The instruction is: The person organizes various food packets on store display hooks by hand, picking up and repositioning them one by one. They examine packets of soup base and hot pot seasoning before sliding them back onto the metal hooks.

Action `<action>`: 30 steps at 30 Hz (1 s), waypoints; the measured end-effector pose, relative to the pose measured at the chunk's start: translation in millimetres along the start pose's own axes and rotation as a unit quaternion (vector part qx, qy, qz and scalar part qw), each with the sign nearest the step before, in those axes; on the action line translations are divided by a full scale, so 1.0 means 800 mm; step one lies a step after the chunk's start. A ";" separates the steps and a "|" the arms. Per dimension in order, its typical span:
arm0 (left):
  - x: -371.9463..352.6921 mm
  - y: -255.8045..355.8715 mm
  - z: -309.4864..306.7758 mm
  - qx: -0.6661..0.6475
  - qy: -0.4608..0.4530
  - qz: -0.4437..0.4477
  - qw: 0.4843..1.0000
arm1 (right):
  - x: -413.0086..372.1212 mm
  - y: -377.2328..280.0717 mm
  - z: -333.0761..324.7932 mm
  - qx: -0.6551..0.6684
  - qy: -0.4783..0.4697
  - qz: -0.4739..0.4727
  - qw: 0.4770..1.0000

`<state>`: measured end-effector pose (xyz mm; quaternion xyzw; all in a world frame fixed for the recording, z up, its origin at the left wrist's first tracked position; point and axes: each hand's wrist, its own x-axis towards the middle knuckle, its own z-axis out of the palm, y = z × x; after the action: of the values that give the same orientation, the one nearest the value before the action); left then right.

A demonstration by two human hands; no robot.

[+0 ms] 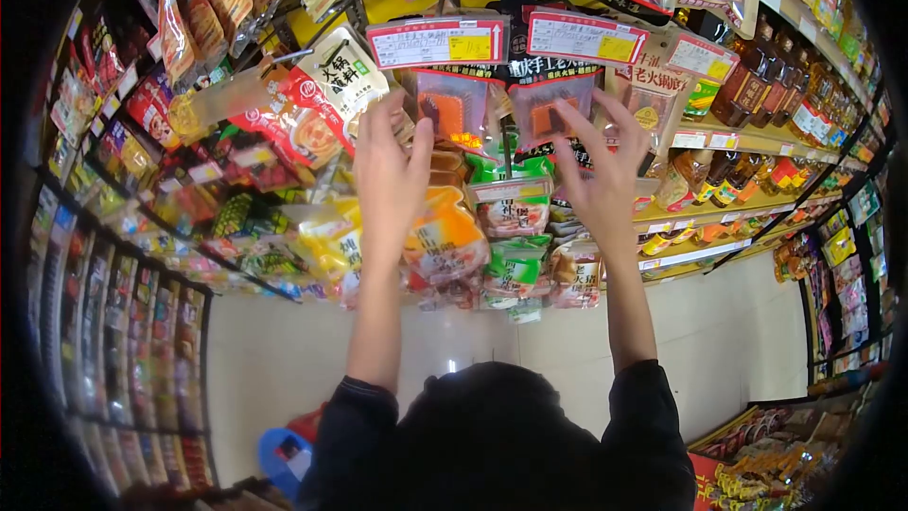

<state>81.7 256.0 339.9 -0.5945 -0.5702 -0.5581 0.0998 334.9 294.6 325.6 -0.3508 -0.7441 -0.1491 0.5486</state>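
Both my arms reach up to a rack of hanging food packets. My left hand (392, 151) is open, thumb and fingers apart, beside a white hot pot dip packet (342, 71) and the left edge of a black packet with an orange-red block (452, 114). My right hand (605, 166) is also open, its spread fingertips over the right part of a second black packet with a red block (544, 118). Price tags (435, 42) hang over these packets. Below them, between my forearms, hang yellow-orange packets (445, 237) and green-topped packets (515, 260).
Sauce bottles (742, 76) stand on the shelves at the right. Red packets (293, 118) hang at the left, near a clear tag holder (232, 95) that juts out. Pale tiled floor (454, 336) lies below. A blue round object (284, 459) is at the lower left.
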 end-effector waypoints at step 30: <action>0.019 0.050 -0.076 -0.394 -0.177 -0.224 0.874 | 0.025 -0.014 0.050 -0.014 -0.007 0.044 0.999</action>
<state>75.5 205.6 393.9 -0.5299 -0.4290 -0.6295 -0.3726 295.7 318.2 331.5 -0.3918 -0.7298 -0.1330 0.5442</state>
